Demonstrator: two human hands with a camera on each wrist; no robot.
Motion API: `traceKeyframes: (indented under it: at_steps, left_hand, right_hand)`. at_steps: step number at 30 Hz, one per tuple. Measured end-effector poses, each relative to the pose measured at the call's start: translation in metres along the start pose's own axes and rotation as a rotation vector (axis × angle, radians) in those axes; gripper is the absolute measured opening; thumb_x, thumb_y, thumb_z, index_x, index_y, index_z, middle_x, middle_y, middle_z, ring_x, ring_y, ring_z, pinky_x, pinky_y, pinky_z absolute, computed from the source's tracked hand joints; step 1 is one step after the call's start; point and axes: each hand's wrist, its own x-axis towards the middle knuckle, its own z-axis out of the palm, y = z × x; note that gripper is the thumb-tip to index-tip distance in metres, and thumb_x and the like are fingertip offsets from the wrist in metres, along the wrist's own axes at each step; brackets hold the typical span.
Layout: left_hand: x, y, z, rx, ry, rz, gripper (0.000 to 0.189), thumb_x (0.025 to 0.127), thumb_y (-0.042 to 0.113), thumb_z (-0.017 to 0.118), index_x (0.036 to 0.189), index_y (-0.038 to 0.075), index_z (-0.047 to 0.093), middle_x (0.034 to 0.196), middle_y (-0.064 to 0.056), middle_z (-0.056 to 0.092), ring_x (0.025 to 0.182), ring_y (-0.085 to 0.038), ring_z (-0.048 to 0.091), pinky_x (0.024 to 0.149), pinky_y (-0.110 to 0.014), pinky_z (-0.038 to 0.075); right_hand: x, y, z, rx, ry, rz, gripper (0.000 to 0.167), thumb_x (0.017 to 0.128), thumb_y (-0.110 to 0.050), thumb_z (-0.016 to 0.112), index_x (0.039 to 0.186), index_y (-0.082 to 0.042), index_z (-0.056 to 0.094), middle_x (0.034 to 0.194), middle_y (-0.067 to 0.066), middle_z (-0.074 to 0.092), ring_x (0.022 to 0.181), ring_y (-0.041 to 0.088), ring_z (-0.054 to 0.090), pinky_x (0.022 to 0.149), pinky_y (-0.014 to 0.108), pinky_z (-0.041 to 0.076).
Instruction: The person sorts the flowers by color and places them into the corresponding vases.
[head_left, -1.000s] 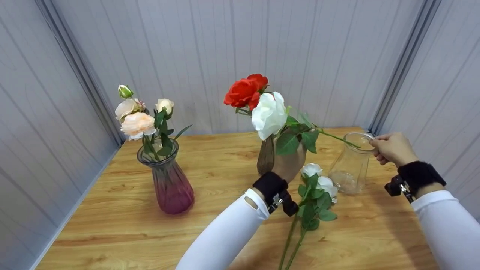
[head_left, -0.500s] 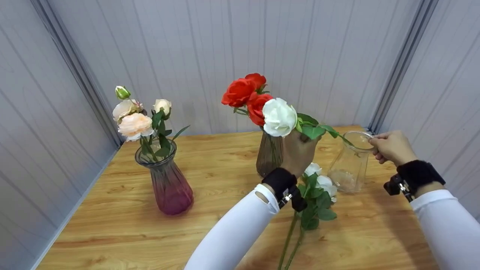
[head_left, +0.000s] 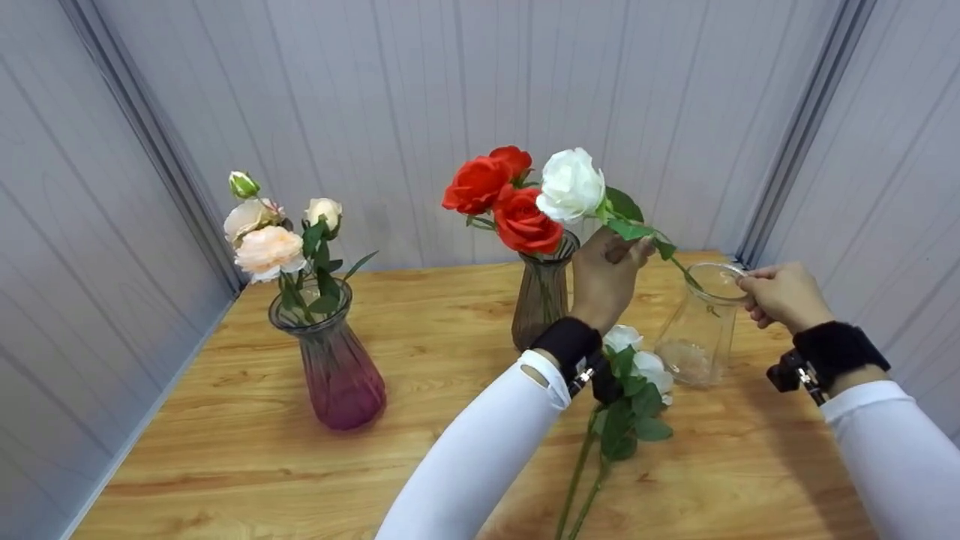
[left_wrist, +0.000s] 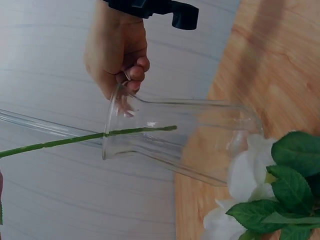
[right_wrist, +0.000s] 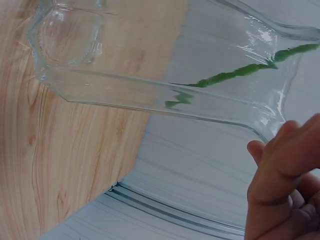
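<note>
My left hand [head_left: 604, 283] holds a white rose [head_left: 570, 186] by its leafy upper stem, with the bloom leaning left. The stem [left_wrist: 75, 140] slants down through the mouth of a clear glass vase [head_left: 694, 346]. Its cut end sits inside the upper part of that vase, well above the bottom, as the left wrist view shows. At the vase's right side my right hand [head_left: 791, 296] pinches the rim between thumb and fingers. Two more white roses [head_left: 651, 375] lie on the wooden table just in front of the vase, stems toward me.
Behind my left hand stands a smoky brown vase [head_left: 536, 304] with several red roses [head_left: 527, 220]. Farther left is a purple-pink vase [head_left: 345, 375] of peach and cream flowers [head_left: 270, 251]. Panel walls [head_left: 420, 112] enclose the table [head_left: 300, 480] at back and sides.
My left hand has moved right and up with the white rose, and the stem now reaches deeper into the clear vase. The right hand stays on the rim.
</note>
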Motion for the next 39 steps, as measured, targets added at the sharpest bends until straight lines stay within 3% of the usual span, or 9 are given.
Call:
traceKeyframes:
  at_steps: [6,15,22,28,33,37,39]
  left_hand:
    - [0.005,0.0,0.003,0.016,-0.071,0.034,0.008,0.1,-0.002,0.074,0.104,-0.009,0.076,0.096,-0.025,0.081,0.084,-0.021,0.08,0.08,-0.022,0.064]
    - [0.007,-0.001,0.007,-0.098,-0.171,-0.149,0.023,0.107,0.0,0.065,0.126,-0.012,0.072,0.117,-0.028,0.078,0.107,-0.034,0.081,0.087,-0.025,0.065]
    - [0.003,-0.005,0.006,-0.016,-0.385,-0.259,0.042,0.115,0.011,0.054,0.153,-0.005,0.055,0.145,-0.023,0.068,0.135,-0.029,0.069,0.098,-0.023,0.06]
    - [-0.002,-0.016,0.0,0.055,-0.508,-0.297,0.044,0.118,0.018,0.046,0.156,-0.003,0.053,0.152,-0.023,0.063,0.142,-0.031,0.063,0.104,-0.029,0.06]
    - [-0.006,-0.026,-0.013,0.1,-0.532,-0.379,0.037,0.117,0.017,0.05,0.144,-0.004,0.063,0.139,-0.025,0.069,0.128,-0.035,0.071,0.096,-0.031,0.063]
    - [-0.011,-0.034,-0.025,0.24,-0.552,-0.472,0.025,0.111,0.012,0.062,0.129,-0.004,0.07,0.119,-0.021,0.075,0.103,-0.033,0.078,0.08,-0.03,0.065]
    - [-0.015,-0.039,-0.031,0.327,-0.568,-0.522,0.019,0.107,0.009,0.068,0.12,-0.003,0.073,0.107,-0.015,0.076,0.088,-0.027,0.076,0.081,-0.036,0.066]
  right_hand:
    - [0.0,0.0,0.0,-0.004,-0.01,0.01,0.046,0.113,-0.016,0.051,0.138,0.022,0.057,0.066,-0.007,0.066,0.057,0.004,0.063,0.055,0.025,0.06]
    - [-0.001,-0.005,-0.001,-0.009,-0.011,0.016,0.049,0.112,-0.017,0.051,0.141,0.022,0.056,0.067,-0.007,0.066,0.058,0.005,0.064,0.056,0.026,0.06]
    - [-0.002,-0.004,-0.001,-0.005,-0.01,0.01,0.046,0.112,-0.015,0.05,0.139,0.022,0.057,0.066,-0.006,0.066,0.057,0.005,0.063,0.055,0.025,0.06]
    - [-0.002,-0.003,-0.001,-0.003,-0.013,0.014,0.048,0.113,-0.016,0.049,0.142,0.022,0.055,0.067,-0.007,0.066,0.058,0.005,0.063,0.056,0.025,0.06]
    - [-0.001,-0.003,0.0,-0.003,-0.012,0.015,0.047,0.114,-0.017,0.049,0.14,0.021,0.056,0.067,-0.007,0.065,0.058,0.005,0.063,0.056,0.025,0.06]
    - [-0.002,-0.002,0.0,0.004,-0.002,0.007,0.046,0.113,-0.017,0.05,0.138,0.021,0.058,0.066,-0.007,0.065,0.056,0.004,0.063,0.055,0.025,0.06]
    - [-0.003,-0.002,0.0,0.008,-0.001,0.002,0.046,0.113,-0.016,0.05,0.138,0.021,0.057,0.066,-0.007,0.066,0.056,0.004,0.063,0.055,0.025,0.06]
